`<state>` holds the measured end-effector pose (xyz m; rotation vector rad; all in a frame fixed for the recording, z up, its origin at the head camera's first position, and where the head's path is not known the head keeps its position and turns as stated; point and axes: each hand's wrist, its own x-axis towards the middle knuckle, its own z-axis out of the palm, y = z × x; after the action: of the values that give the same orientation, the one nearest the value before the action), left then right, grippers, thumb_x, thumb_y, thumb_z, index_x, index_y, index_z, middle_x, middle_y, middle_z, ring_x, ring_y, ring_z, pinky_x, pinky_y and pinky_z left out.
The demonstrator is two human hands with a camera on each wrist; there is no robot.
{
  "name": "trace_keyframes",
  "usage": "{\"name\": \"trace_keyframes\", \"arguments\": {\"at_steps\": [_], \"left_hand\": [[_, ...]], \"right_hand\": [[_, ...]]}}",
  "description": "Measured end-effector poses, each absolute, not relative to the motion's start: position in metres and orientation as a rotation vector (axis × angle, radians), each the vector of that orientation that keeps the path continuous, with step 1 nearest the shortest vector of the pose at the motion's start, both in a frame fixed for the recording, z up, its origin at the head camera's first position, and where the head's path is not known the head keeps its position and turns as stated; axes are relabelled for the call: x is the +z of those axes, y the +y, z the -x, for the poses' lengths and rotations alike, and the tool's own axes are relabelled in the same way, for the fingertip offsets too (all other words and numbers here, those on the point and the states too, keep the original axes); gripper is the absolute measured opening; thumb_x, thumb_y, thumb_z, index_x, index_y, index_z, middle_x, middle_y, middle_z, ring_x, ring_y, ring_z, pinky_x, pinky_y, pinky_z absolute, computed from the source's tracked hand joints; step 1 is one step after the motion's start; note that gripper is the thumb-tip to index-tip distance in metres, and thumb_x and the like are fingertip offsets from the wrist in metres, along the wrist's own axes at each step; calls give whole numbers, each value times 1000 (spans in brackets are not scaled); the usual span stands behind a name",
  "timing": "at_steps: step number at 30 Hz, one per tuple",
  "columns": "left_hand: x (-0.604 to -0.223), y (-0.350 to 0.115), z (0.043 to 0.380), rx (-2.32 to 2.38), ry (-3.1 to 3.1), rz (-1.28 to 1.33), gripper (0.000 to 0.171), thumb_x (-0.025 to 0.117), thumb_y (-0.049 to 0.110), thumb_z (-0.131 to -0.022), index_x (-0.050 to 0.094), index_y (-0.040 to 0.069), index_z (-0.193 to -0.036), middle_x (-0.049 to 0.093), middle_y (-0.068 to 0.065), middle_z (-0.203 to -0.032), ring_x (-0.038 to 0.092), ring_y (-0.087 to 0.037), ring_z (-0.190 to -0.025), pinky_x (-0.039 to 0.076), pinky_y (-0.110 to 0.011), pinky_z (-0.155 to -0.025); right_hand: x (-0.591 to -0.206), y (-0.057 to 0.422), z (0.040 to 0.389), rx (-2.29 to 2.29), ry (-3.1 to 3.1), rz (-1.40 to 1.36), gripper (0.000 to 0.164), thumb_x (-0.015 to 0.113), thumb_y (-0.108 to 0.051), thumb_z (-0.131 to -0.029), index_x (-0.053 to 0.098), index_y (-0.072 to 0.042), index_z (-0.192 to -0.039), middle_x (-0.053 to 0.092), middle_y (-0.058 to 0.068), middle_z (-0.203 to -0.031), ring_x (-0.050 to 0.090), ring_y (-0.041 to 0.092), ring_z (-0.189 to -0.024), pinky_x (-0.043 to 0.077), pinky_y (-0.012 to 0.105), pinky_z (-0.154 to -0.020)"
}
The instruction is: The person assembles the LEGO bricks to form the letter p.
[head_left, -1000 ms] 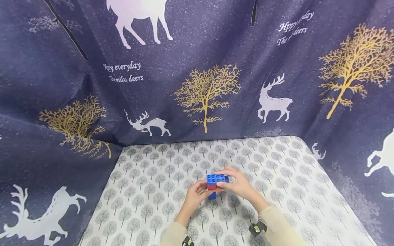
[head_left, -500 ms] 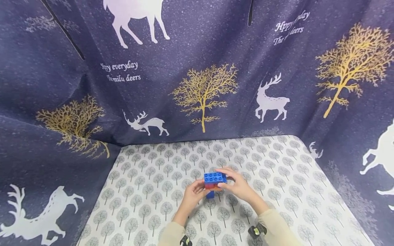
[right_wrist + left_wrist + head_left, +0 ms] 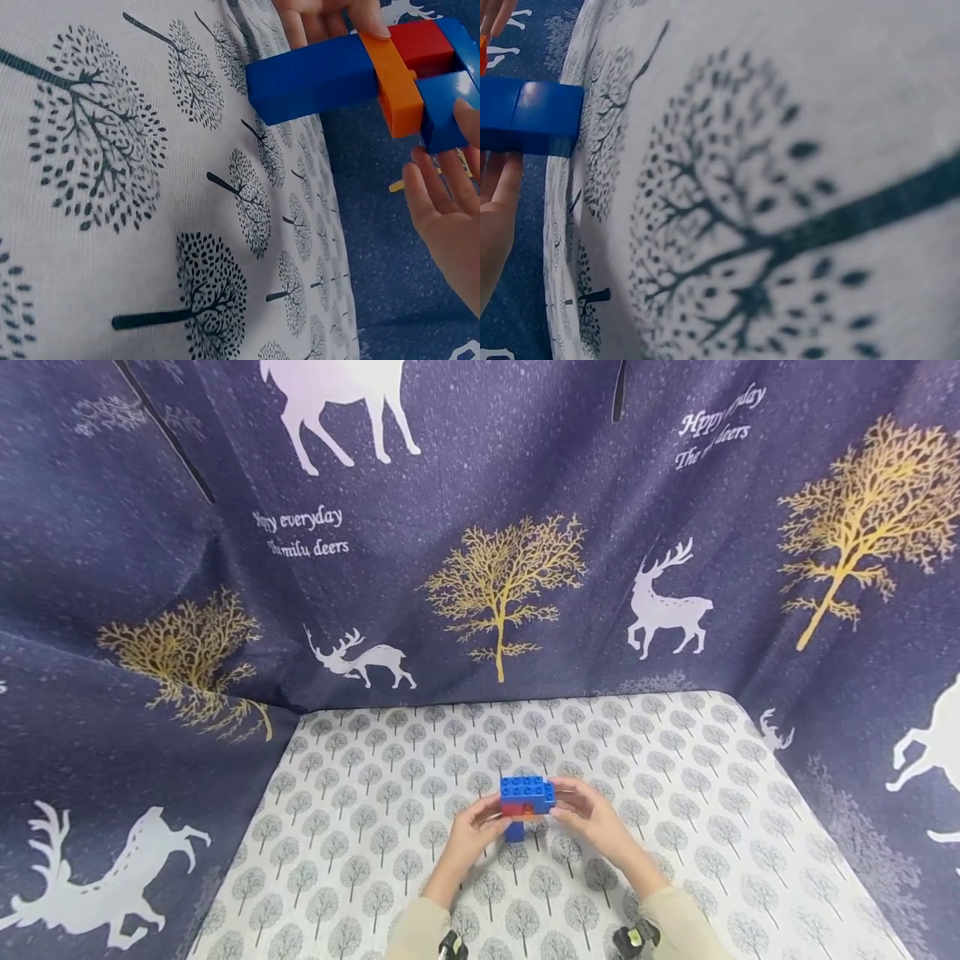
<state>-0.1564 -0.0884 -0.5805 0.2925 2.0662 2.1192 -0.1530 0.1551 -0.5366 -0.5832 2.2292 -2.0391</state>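
A stack of toy building bricks stands between both hands in the head view. Its blue leg (image 3: pixel 514 832) points down toward the cloth, with an orange brick (image 3: pixel 396 86) above it. Over that come a red brick (image 3: pixel 424 46) and a wide studded blue brick (image 3: pixel 522 787). A smaller blue brick (image 3: pixel 442 112) juts out at the right end. My left hand (image 3: pixel 471 837) grips the stack's left side, a fingertip on the orange brick. My right hand (image 3: pixel 597 828) pinches the small blue brick, its thumb in front; the other fingertips are partly hidden.
A white cloth with grey tree prints (image 3: pixel 360 860) covers the table. Behind and at the sides hangs a dark blue curtain (image 3: pixel 450 485) with deer and golden trees. A black wrist device (image 3: pixel 636 937) sits at the right sleeve.
My right hand has slid rightward off the wide blue brick to the stack's right end, uncovering the small blue brick. My left hand keeps its grip on the stack.
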Motion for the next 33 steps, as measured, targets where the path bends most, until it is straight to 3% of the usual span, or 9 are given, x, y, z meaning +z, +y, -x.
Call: {"name": "trace_keyframes", "arguments": {"at_steps": [9, 15, 20, 33], "left_hand": [[-565, -93, 163, 2090, 2192, -230, 54, 66, 22, -91, 48, 5, -138, 60, -18, -125, 59, -31, -114, 52, -28, -95], [-566, -95, 165, 2065, 2249, -180, 52, 66, 25, -91, 50, 7, -137, 62, -16, -119, 63, -25, -106, 54, -24, -90], [-564, -96, 166, 2053, 2258, -126, 50, 67, 25, -91, 52, 7, -135, 63, -14, -115, 64, -23, -102, 55, -23, -88], [-534, -93, 170, 1992, 2211, -74, 45, 61, 15, -96, 49, -10, -131, 64, -28, -108, 68, -32, -86, 59, -46, -82]], "right_hand": [[-529, 141, 167, -2069, 2312, 350, 46, 70, -14, -88, 55, -2, -131, 62, 17, -123, 61, 22, -111, 51, 22, -95], [-526, 135, 174, -2061, 2289, 201, 45, 71, -11, -88, 57, -3, -130, 63, 17, -122, 61, 28, -110, 53, 28, -94], [-533, 134, 179, -2004, 2314, 148, 47, 70, -21, -89, 57, -5, -131, 63, 16, -123, 62, 28, -110, 53, 33, -95], [-545, 130, 204, -1978, 2157, 98, 45, 63, -9, -92, 50, 7, -132, 59, 25, -123, 63, 38, -106, 52, 45, -96]]}}
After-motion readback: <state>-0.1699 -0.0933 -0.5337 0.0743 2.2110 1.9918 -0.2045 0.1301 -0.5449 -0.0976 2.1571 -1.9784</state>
